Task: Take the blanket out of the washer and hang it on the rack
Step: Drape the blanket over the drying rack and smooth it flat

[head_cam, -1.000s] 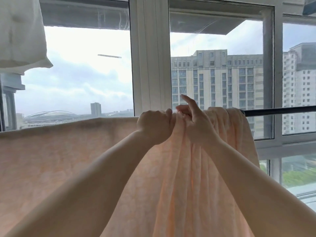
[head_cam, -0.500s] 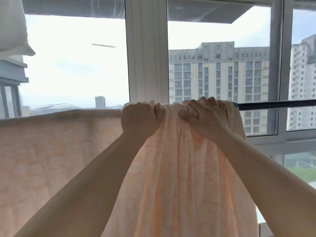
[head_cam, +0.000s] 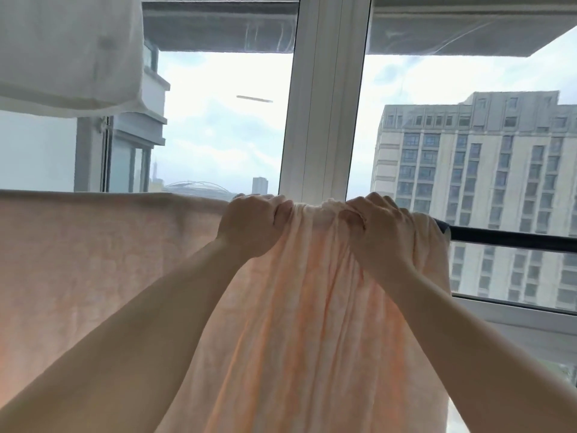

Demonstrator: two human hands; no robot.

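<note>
The blanket (head_cam: pixel 103 260) is draped over the rack bar (head_cam: pixel 512 235), whose long axis runs left to right; it is spread flat to the left and bunched between the hands; the gathered top edge is gripped by the left hand (head_cam: pixel 253 226) and the right hand (head_cam: pixel 381 232), fingers curled into the folds; bare bar lies just beyond the right hand, so spreading that way is judged next; no container is seen.

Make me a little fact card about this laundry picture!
Blanket: peach blanket draped over the rail, flat on the left, bunched in the middle
Rail: dark rack bar, bare on the right
Left hand: grips the bunched top edge
Right hand: grips the bunched top edge
Above: white cloth hanging at upper left
</note>
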